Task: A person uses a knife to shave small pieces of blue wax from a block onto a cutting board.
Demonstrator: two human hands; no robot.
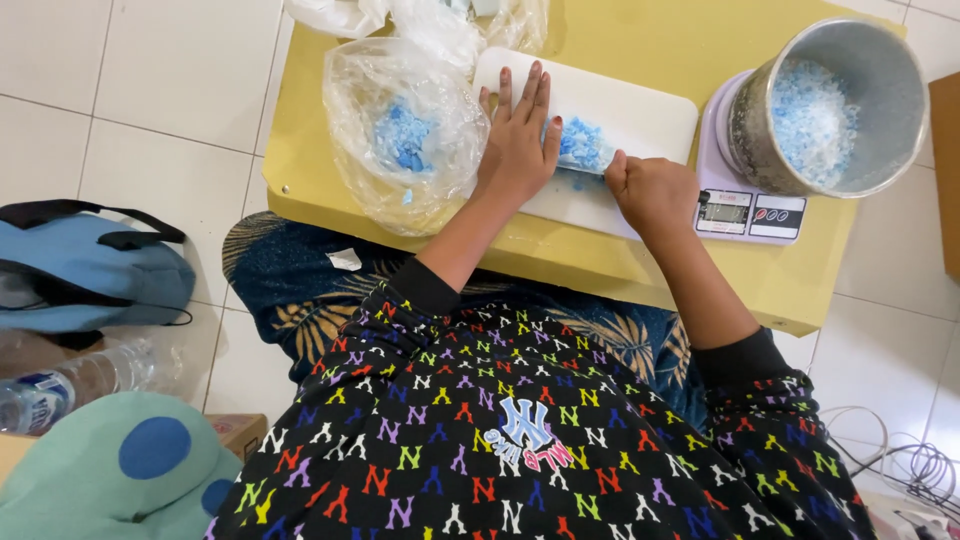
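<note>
Blue crumbled bits (580,143) lie in a small heap on a white cutting board (640,110), which rests on a low yellow worktop (640,40). The left hand (517,140) lies flat on the board just left of the heap, fingers (525,95) straight and held close together, their side touching the blue bits. The right hand (652,190) sits at the board's near edge, just right of the heap, curled into a fist; whether it grips anything cannot be told. Left of the board, touching the left hand's wrist side, a clear plastic bag (400,130) holds more blue pieces. Right of the board stands a pale digital kitchen scale (745,212) carrying a round metal container (830,105) with pale blue flakes inside. More crumpled clear plastic (420,20) lies beyond the board's far left corner.
</note>
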